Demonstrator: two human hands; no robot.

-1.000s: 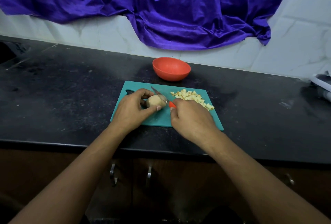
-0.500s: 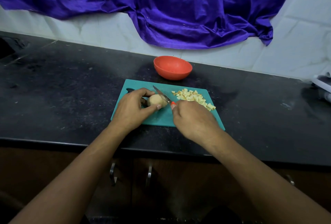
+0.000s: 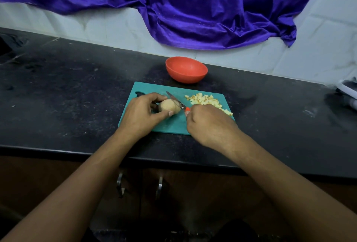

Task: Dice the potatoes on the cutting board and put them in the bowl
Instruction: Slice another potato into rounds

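Observation:
A whole potato (image 3: 169, 106) lies on the teal cutting board (image 3: 173, 123), pinched between the thumb and fingers of my left hand (image 3: 141, 114). My right hand (image 3: 208, 123) grips a knife (image 3: 176, 102) with an orange handle; its blade rests against the potato's right end. A pile of diced potato (image 3: 207, 101) sits on the right part of the board. Behind the board stands an orange bowl (image 3: 186, 69); nothing shows inside it.
The board lies on a dark stone counter (image 3: 67, 94) whose front edge runs below my wrists. Purple cloth (image 3: 193, 6) hangs on the tiled wall behind. A white object (image 3: 347, 93) sits at the far right. Cabinet handles (image 3: 120, 183) show below.
The knife blade has stayed against the potato's right end while my right hand shifted slightly. My left hand keeps its hold on the potato.

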